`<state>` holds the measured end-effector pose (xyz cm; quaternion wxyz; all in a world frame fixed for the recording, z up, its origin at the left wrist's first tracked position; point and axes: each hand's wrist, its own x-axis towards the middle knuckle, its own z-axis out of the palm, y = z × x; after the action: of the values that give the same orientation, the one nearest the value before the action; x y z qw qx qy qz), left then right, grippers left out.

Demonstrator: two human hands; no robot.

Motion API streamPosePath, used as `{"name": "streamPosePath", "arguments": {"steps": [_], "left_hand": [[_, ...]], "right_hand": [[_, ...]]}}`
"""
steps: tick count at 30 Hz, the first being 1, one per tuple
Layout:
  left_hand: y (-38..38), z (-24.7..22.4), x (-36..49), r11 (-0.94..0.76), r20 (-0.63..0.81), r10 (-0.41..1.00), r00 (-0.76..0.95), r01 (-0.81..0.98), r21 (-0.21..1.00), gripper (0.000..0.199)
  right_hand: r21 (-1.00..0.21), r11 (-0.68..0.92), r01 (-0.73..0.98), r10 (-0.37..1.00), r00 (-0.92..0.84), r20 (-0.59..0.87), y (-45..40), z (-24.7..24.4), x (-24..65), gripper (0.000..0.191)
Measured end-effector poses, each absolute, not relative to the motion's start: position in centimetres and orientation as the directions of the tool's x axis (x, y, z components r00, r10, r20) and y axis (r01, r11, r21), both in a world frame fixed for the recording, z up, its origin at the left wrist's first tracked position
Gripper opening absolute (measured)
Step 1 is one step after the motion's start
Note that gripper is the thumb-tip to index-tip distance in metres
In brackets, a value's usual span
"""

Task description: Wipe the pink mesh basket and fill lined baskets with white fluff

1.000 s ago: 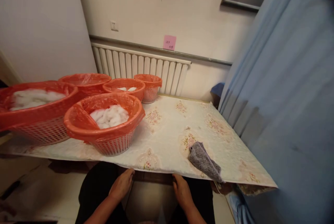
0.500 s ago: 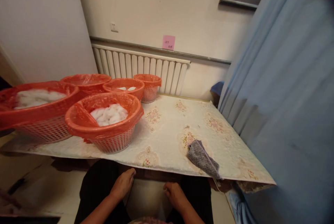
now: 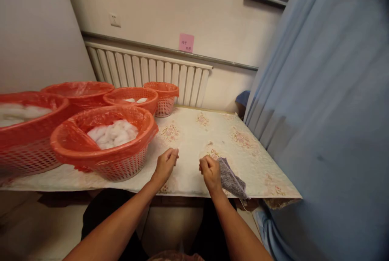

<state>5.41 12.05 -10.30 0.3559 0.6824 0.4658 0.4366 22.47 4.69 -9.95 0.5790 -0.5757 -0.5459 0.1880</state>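
Both my hands are over the front part of the table, curled into loose fists, with a gap between them. No object shows in my left hand (image 3: 167,165), which is to the right of the nearest basket (image 3: 120,167). That basket has a red plastic liner and holds white fluffy pieces (image 3: 114,133). My right hand (image 3: 211,172) also shows nothing in it. Just right of it, partly behind it, lies a grey knitted cloth (image 3: 232,180) with a pale strip along it. I cannot tell whether the hand touches the cloth.
Other red-lined baskets stand at the left and back: a large one (image 3: 27,147) with white fluff, a wide one (image 3: 78,90), one with white pieces (image 3: 130,95), and a small one (image 3: 165,99). A floral cover (image 3: 194,131) lies on the table. A blue curtain (image 3: 304,111) hangs at the right.
My two hands have risen from my lap and moved forward over the table, still curled. The view has turned slightly right, so the baskets appear further left.
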Motion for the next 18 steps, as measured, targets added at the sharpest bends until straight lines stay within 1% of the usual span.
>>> {"name": "streamPosePath", "arguments": {"steps": [1, 2, 4, 5, 6, 7, 12, 18], "left_hand": [[12.9, -10.0, 5.9, -0.261, 0.217, 0.963, 0.159, 0.354, 0.898, 0.054], [13.7, -9.9, 6.4, -0.202, 0.161, 0.977, 0.136, 0.384, 0.901, 0.059], [15.4, -10.4, 7.2, -0.1, 0.057, 0.992, 0.109, 0.437, 0.894, 0.066], [16.2, -10.8, 7.4, -0.071, 0.028, 0.994, 0.101, 0.455, 0.888, 0.068], [16.9, -11.2, 7.6, -0.056, 0.013, 0.996, 0.093, 0.466, 0.883, 0.069], [17.5, -11.7, 7.7, -0.04, -0.001, 0.996, 0.085, 0.477, 0.878, 0.069], [19.0, -13.7, 7.4, -0.006, -0.03, 0.998, 0.063, 0.514, 0.858, 0.07], [19.5, -14.9, 7.4, 0.004, -0.045, 0.997, 0.064, 0.529, 0.849, 0.073]], "right_hand": [[-0.901, 0.217, 0.376, 0.844, 0.391, 0.367, 5.8, -9.6, 22.8, 0.048], [-0.943, 0.143, 0.299, 0.858, 0.438, 0.269, 7.0, -9.7, 23.1, 0.053], [-0.995, -0.037, 0.097, 0.886, 0.464, 0.012, 9.3, -10.4, 23.6, 0.062], [-0.993, -0.115, 0.018, 0.888, 0.451, -0.094, 10.3, -11.0, 23.7, 0.065], [-0.985, -0.168, -0.033, 0.885, 0.435, -0.165, 11.2, -11.6, 23.9, 0.067], [-0.978, -0.199, -0.057, 0.881, 0.427, -0.204, 11.8, -12.3, 24.0, 0.067], [-0.966, -0.249, -0.072, 0.867, 0.429, -0.255, 12.9, -14.8, 24.4, 0.067], [-0.962, -0.264, -0.071, 0.86, 0.434, -0.268, 13.2, -15.8, 25.0, 0.067]]}}
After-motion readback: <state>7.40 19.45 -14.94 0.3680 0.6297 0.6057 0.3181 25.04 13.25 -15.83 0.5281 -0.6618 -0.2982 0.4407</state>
